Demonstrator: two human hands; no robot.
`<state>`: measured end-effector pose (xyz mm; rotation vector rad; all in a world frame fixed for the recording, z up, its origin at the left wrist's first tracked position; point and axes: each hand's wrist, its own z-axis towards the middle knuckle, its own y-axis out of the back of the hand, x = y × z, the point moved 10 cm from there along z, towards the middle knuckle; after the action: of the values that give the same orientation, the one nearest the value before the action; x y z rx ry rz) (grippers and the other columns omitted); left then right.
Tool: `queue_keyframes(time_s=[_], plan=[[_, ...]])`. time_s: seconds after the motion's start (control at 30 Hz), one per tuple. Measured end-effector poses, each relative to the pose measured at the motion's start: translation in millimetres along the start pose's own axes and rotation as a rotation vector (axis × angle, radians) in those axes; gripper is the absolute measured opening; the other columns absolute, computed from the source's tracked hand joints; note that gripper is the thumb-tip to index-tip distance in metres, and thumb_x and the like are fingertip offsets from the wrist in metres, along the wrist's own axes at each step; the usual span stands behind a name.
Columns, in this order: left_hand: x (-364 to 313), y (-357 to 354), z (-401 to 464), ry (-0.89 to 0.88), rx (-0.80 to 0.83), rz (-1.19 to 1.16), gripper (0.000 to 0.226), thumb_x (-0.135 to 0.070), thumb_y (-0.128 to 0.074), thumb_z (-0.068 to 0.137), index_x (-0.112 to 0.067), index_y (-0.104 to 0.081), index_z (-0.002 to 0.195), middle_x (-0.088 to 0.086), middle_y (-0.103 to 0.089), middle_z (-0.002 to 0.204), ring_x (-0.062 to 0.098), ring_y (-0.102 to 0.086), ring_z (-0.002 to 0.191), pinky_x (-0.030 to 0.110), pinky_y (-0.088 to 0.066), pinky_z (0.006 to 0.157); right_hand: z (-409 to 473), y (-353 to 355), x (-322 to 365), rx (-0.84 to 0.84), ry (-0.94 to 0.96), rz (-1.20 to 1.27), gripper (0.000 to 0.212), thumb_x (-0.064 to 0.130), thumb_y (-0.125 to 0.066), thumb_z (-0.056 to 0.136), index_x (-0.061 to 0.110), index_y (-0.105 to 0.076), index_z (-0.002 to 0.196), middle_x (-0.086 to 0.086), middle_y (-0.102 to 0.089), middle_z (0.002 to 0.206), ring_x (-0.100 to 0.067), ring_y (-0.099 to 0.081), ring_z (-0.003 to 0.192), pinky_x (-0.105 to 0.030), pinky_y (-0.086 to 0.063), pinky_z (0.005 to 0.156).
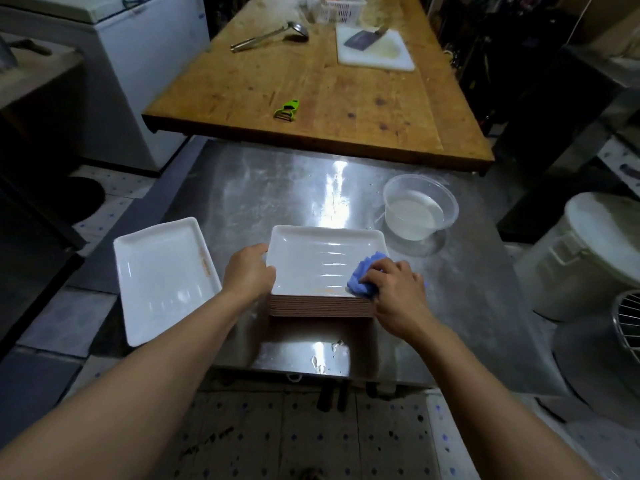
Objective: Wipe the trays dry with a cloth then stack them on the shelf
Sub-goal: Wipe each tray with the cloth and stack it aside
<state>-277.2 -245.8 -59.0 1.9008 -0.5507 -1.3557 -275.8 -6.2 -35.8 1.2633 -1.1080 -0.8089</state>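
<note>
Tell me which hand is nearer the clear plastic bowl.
Right. The right hand presses the blue cloth at the top tray's near right corner, just below the clear plastic bowl; the left hand holds the stack's far left edge.

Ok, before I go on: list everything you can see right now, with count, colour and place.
tray stack: one stack, white tops with brown edges, middle of the steel table
single tray: one, white, left edge of the steel table, overhanging it
cloth: one, blue, on the top tray's near right corner
steel table: one, silver, wet patches
tub: one, clear plastic, water inside, right of the stack
wooden table: one, brown, behind
peeler: one, green, wooden table's near part
ladle: one, metal, wooden table
cutting board: one, white, cleaver on it
bucket: one, white, lidded, floor at right
left hand: holds the stack's left edge
right hand: presses the cloth
</note>
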Motion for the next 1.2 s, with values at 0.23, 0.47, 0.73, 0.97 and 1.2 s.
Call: queue_keyframes(time_s=[0.23, 0.47, 0.73, 0.97, 1.2], plan=[[-3.1, 0.5, -0.5, -0.018, 0.005, 0.019, 0.039, -0.009, -0.056, 0.085, -0.019, -0.061, 0.122, 0.009, -0.067, 0.105, 0.029, -0.061, 0.093, 0.036, -0.052, 0.083, 39.0, -0.1, 7.6, 0.026, 0.019, -0.175, 0.041, 0.013, -0.048, 0.085, 0.016, -0.048, 0.126, -0.008, -0.035, 0.138, -0.031, -0.035, 0.116, -0.036, -0.030, 0.090], [-5.6, 1.3, -1.2, -0.024, -0.005, 0.045, 0.038, -0.008, -0.055, 0.084, -0.017, -0.061, 0.121, 0.011, -0.067, 0.105, 0.031, -0.060, 0.096, 0.037, -0.050, 0.086, 49.1, -21.4, 58.6, 0.062, 0.117, -0.074, 0.049, 0.020, -0.053, 0.082, 0.018, -0.043, 0.129, -0.003, -0.026, 0.146, -0.031, -0.035, 0.111, -0.034, -0.028, 0.081], [-8.1, 2.3, -1.8, -0.043, -0.014, 0.071, 0.042, -0.005, -0.053, 0.080, -0.015, -0.062, 0.120, 0.014, -0.067, 0.109, 0.034, -0.058, 0.099, 0.033, -0.046, 0.083, 24.4, -36.0, 91.5, 0.240, 0.287, 0.175, 0.048, 0.009, -0.042, 0.088, 0.028, -0.053, 0.131, 0.012, -0.032, 0.149, -0.030, -0.027, 0.122, -0.034, -0.026, 0.095], [-7.5, 2.7, -0.9, -0.006, -0.044, 0.127, 0.035, -0.005, -0.052, 0.081, -0.016, -0.063, 0.113, 0.012, -0.067, 0.108, 0.033, -0.059, 0.097, 0.034, -0.046, 0.081, -3.5, -16.2, 44.4, 0.157, 0.157, 0.084, 0.053, -0.001, -0.048, 0.077, 0.026, -0.055, 0.122, 0.010, -0.043, 0.136, -0.025, -0.037, 0.109, -0.031, -0.020, 0.077], [-7.3, -1.2, 0.9, -0.019, -0.055, 0.181, 0.036, -0.006, -0.052, 0.081, -0.014, -0.063, 0.115, 0.013, -0.066, 0.111, 0.034, -0.058, 0.098, 0.032, -0.043, 0.076, -24.1, 10.9, 8.3, 0.052, 0.026, -0.165, 0.036, 0.003, -0.042, 0.086, 0.014, -0.053, 0.118, -0.003, -0.041, 0.132, -0.025, -0.037, 0.112, -0.031, -0.029, 0.083]])
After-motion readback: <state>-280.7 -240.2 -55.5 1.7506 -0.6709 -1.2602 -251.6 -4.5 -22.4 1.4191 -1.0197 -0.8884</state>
